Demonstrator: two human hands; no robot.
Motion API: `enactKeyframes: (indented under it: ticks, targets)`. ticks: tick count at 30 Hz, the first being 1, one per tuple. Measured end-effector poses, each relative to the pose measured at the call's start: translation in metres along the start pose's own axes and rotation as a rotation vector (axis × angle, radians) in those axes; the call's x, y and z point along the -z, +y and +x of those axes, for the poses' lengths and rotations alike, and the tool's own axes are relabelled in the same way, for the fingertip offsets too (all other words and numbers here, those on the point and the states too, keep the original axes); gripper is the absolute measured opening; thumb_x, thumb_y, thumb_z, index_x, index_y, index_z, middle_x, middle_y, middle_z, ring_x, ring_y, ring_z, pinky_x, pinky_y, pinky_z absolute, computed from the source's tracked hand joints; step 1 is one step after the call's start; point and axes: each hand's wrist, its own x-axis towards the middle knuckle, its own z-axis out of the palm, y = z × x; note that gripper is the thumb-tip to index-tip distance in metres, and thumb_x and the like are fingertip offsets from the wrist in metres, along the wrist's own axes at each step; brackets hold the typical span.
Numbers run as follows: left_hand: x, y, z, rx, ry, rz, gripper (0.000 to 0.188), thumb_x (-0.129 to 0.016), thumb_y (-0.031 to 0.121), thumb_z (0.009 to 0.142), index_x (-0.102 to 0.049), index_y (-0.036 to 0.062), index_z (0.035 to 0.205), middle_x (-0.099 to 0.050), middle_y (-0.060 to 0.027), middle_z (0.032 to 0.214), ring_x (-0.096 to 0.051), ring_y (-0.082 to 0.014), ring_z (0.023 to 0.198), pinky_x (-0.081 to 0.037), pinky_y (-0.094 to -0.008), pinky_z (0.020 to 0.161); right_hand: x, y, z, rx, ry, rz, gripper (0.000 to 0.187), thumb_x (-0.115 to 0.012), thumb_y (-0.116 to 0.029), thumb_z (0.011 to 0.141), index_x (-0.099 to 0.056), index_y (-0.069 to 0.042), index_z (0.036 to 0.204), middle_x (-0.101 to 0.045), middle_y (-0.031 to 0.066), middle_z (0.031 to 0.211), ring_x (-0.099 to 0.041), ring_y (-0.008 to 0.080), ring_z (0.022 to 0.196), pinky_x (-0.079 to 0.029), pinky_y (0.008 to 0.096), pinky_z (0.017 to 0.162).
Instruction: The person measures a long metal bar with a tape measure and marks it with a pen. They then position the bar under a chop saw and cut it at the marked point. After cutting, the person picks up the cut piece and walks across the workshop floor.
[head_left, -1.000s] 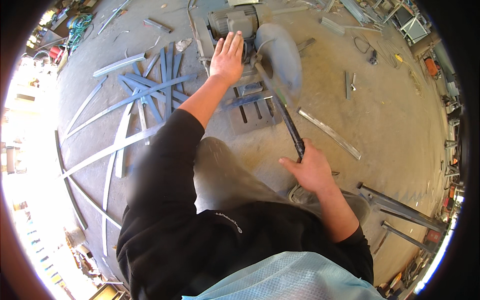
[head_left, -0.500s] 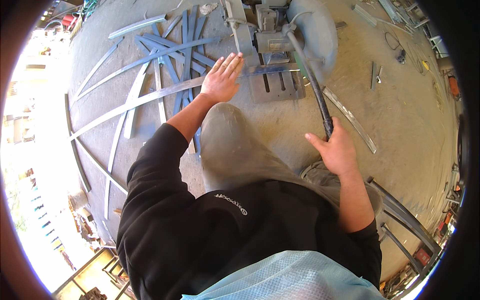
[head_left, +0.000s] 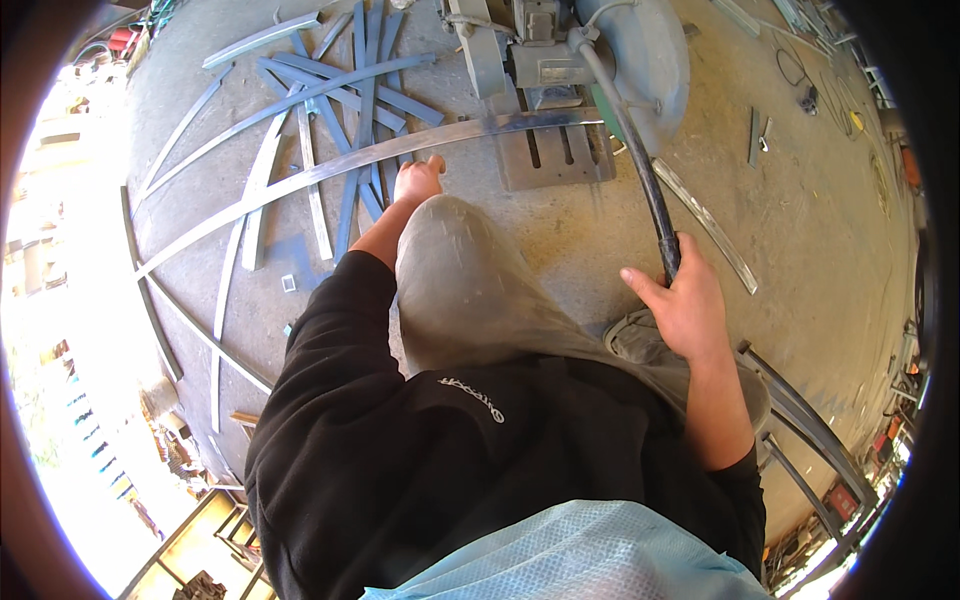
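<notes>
My right hand (head_left: 688, 300) is wrapped round the black-sleeved lever handle (head_left: 660, 225) of a floor-standing cut-off saw (head_left: 545, 68), its thumb sticking out to the side. The saw's large grey guard (head_left: 648, 70) covers a green-edged cutting disc (head_left: 608, 112). A long metal bar (head_left: 330, 168) lies across the slotted saw base (head_left: 515, 165), its right end beside the disc and its left end out on the floor. Just on the near side of the bar, by my raised knee, is my left hand (head_left: 418, 180), apart from the bar. Its fingers point away and are mostly hidden.
Several blue-grey metal strips (head_left: 370, 90) lie crossed on the floor at the far left. A short offcut (head_left: 288, 283) sits left of my left forearm. Right of the handle lies a loose channel piece (head_left: 705, 215). Dark curved bars (head_left: 810, 430) stand at the near right.
My left hand has come off the metal bar and moved back toward my knee. My right hand keeps its grip on the lever. The view has shifted slightly.
</notes>
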Motion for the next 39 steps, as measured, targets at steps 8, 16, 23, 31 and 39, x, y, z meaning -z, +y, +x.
enactKeyframes:
  ticks: [8, 16, 23, 31, 39]
  targets:
    - [0.041, 0.005, 0.014, -0.122, 0.056, -2.085, 0.053, -0.062, -0.011, 0.075, -0.059, 0.0133, 0.122, -0.066, -0.0027, 0.107, -0.060, -0.0245, 0.116, -0.043, -0.0411, 0.106, -0.001, -0.003, 0.002, -0.083, -0.016, 0.070, 0.052, -0.091, -0.031, 0.080, -0.059, -0.001, 0.107, -0.054, 0.0035, 0.065, -0.052, 0.0190, 0.058, -0.046, 0.0375, 0.057]
    - [0.088, 0.027, -0.023, -0.393, -0.057, -2.306, 0.059, -0.067, 0.000, 0.070, -0.060, 0.0161, 0.126, -0.056, 0.0030, 0.091, -0.049, -0.0189, 0.097, -0.037, -0.0410, 0.105, -0.005, -0.002, 0.004, -0.110, -0.051, 0.157, 0.051, -0.092, -0.023, 0.079, -0.060, -0.001, 0.112, -0.054, 0.0018, 0.065, -0.050, 0.0138, 0.057, -0.045, 0.0338, 0.056]
    - [0.096, 0.032, -0.032, -0.414, -0.050, -2.326, 0.060, -0.068, 0.002, 0.069, -0.061, 0.0163, 0.127, -0.055, 0.0039, 0.091, -0.049, -0.0179, 0.095, -0.036, -0.0409, 0.107, -0.005, 0.002, 0.004, -0.068, -0.037, 0.102, 0.054, -0.093, -0.025, 0.079, -0.059, 0.000, 0.114, -0.053, 0.0023, 0.065, -0.051, 0.0138, 0.058, -0.045, 0.0341, 0.056]
    - [0.069, 0.015, -0.020, -0.096, -0.101, -1.773, 0.048, -0.077, 0.013, 0.077, -0.061, 0.0119, 0.123, -0.060, 0.0013, 0.095, -0.053, -0.0190, 0.101, -0.042, -0.0402, 0.103, -0.007, 0.003, 0.003, -0.087, -0.025, 0.157, 0.054, -0.093, -0.025, 0.079, -0.060, -0.001, 0.114, -0.053, 0.0019, 0.067, -0.050, 0.0139, 0.058, -0.045, 0.0331, 0.057]
    - [0.007, 0.012, 0.040, -0.076, -0.162, 0.083, 0.082, -0.078, 0.030, 0.083, -0.045, 0.0097, 0.156, -0.036, -0.0116, 0.168, -0.034, -0.0305, 0.155, -0.032, -0.0443, 0.125, -0.010, 0.007, 0.003, -0.142, -0.039, 0.062, 0.058, -0.093, -0.027, 0.078, -0.060, -0.001, 0.119, -0.053, 0.0018, 0.067, -0.051, 0.0155, 0.058, -0.046, 0.0343, 0.058]
